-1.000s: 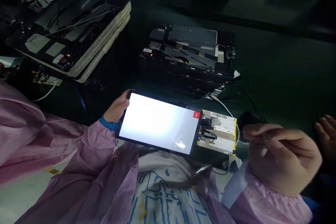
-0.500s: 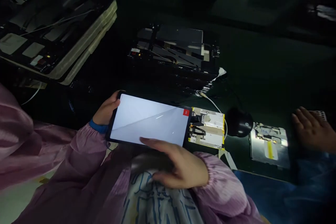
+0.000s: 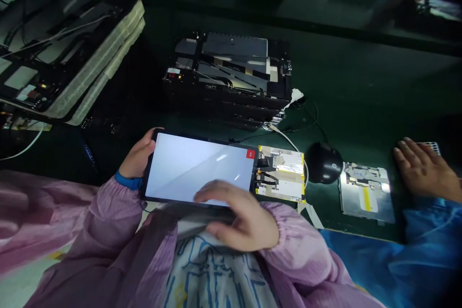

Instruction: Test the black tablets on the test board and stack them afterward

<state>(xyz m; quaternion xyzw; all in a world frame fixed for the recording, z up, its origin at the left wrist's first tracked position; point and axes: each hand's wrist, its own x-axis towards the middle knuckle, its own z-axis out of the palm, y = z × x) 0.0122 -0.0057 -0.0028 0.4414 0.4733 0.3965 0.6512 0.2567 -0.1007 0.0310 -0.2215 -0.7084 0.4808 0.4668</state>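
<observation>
My left hand [image 3: 136, 158] grips the left edge of a tablet screen [image 3: 195, 166], its thumb on the front. The panel is lit plain white, with a small red square in its upper right corner. Over its lower edge is my right hand [image 3: 241, 219], slightly blurred, index finger stretched out and thumb apart, holding nothing. Whether the fingertip touches the glass, I cannot tell. Against the panel's right side lies an opened battery-and-board assembly [image 3: 281, 173] with yellow edges and black ribbon cables. A white cable [image 3: 287, 138] runs behind it.
Behind the screen stands a stack of opened black tablet units [image 3: 231, 72]. Another padded stack [image 3: 65, 53] is at the left. To the right are a black round object [image 3: 327, 163], a silver tablet part [image 3: 366, 195] and another person's hand [image 3: 426, 168] resting on the dark bench.
The picture has brightened and the view has shifted slightly. My right index finger has moved up a little over the lit screen; my left hand keeps its grip.
</observation>
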